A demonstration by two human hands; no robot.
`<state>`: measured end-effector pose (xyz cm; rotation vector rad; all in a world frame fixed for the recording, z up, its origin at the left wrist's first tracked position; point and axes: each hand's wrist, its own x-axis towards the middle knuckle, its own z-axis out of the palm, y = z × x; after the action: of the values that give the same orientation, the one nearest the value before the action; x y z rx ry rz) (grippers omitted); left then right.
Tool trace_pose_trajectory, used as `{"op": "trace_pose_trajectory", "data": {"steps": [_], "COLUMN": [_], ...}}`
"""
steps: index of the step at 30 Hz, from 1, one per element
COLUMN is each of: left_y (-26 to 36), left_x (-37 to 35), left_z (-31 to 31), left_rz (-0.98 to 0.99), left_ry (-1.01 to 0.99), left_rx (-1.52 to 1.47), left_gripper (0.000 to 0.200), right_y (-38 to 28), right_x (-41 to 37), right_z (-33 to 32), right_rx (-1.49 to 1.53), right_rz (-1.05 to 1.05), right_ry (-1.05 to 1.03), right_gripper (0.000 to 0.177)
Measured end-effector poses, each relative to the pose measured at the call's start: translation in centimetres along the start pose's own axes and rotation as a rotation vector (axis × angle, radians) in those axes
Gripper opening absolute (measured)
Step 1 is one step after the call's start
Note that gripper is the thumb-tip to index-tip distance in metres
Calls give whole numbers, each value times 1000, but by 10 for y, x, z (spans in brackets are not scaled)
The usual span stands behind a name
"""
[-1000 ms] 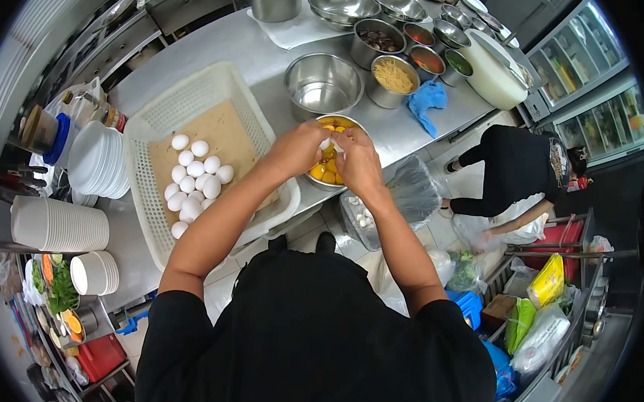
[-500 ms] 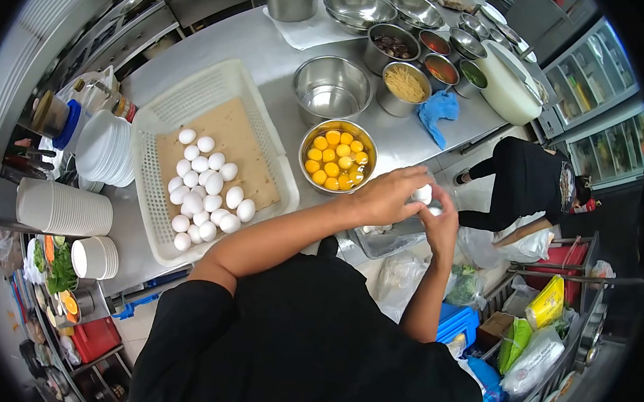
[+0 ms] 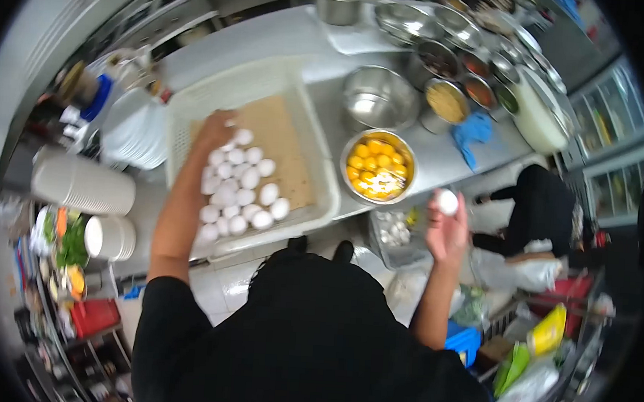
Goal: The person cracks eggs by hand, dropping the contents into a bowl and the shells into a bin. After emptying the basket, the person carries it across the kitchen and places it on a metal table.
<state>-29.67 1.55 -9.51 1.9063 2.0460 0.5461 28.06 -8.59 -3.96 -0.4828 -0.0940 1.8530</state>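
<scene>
My left hand (image 3: pixel 216 130) is inside the white plastic basket (image 3: pixel 327 194), at the upper end of a group of white eggs (image 3: pixel 247 178). Its fingers are closed around an egg, of which a small white part shows; the hand is blurred. My right hand (image 3: pixel 448 229) is raised at the right of the table edge, its fingers holding a white egg (image 3: pixel 447 203). Between my hands, a steel bowl (image 3: pixel 344 182) holds several yellow yolks (image 3: pixel 372 160). Brown cardboard (image 3: pixel 285 143) lies under the eggs.
An empty steel pot (image 3: pixel 380 101) stands behind the yolk bowl. Food containers and a blue cloth (image 3: pixel 473 136) are at the right. Below the table edge is a bin (image 3: pixel 393 238) with white shells. Stacked plates (image 3: pixel 136 134) stand left; a person (image 3: pixel 539 210) bends at the right.
My hands have come apart. The left moved left into the basket and closed at an egg; the right stays to the right, holding a white egg. The view has shifted, uncovering the shell bin.
</scene>
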Motion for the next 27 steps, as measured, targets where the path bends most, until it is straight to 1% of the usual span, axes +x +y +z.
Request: {"op": "trace_pose_trajectory", "data": {"steps": [1,2,3,4,6,7,9,10,12,13,15,16,17,18,19,20,21,22,23,24,25,26,27], "left_y": [-9,-15,-12,-9,-7,-7,-7,6,41,57,89,103,127,151,175,199,221,237,249,259,269,277,285], "left_x": [0,1,2,2,-1,1,4,4,3,1,-3,-7,-13,-19,-26,-35,-42,-45,-48,-52,-55,-55,-55], "left_z": [-5,-9,-15,-17,-17,-16,-20,-26,-33,-33,-34,-39,-39,-35,-31,-29,-25,-14,-1,11,18,24,28], "left_rz": [-23,29,-54,-32,-15,-9,-81,-80,-388,-392,-283,-143,-66,-9,48,110,171,192,214,230,245,257,302], "left_ry": [-108,-164,-240,-254,-119,-122,-133,-127,-17,-12,-147,-382,-454,-464,-476,-459,-444,-465,-486,-506,-528,-535,-516], "left_rx": [-2,42,-86,-98,-73,-81,-127,-133,-820,-819,-1442,-1578,-1576,-1548,-1518,-1359,-1199,-1174,-1153,-1192,-1233,-1233,-1240], "left_gripper": [50,49,49,49,42,42,38,38,34,34,35,33,38,37,36,40,45,50,55,55,55,55,55], "right_y": [4,12,17,24,33,38,45,48,56,60,68,71,75,78,81,84,86,87,87,87,89,86,83], "right_x": [-3,-6,-5,-6,-4,-5,-2,-1,1,4,10,13,16,18,21,23,24,23,19,17,19,18,17], "right_z": [17,32,41,50,61,63,69,72,76,78,81,82,89,96,102,108,111,118,126,132,132,131,131], "right_rx": [9,-35,-38,-86,-182,-188,-357,-364,-519,-519,-595,-630,-691,-683,-852,-1020,-1040,-1034,-1023,-1013,-1075,-1077,-1255], "right_rz": [119,143,167,152,119,113,35,35,-63,-57,-88,-105,-111,-111,-170,-233,-265,-276,-338,-402,-615,-627,-853], "right_ry": [-81,-109,-151,-154,-161,-156,-126,-130,-59,-63,-49,-43,-44,-51,-69,-85,-117,-118,-162,-204,-203,-198,-173], "right_gripper": [44,47,48,46,42,42,36,36,34,34,37,39,41,41,41,41,43,43,45,46,46,46,45]}}
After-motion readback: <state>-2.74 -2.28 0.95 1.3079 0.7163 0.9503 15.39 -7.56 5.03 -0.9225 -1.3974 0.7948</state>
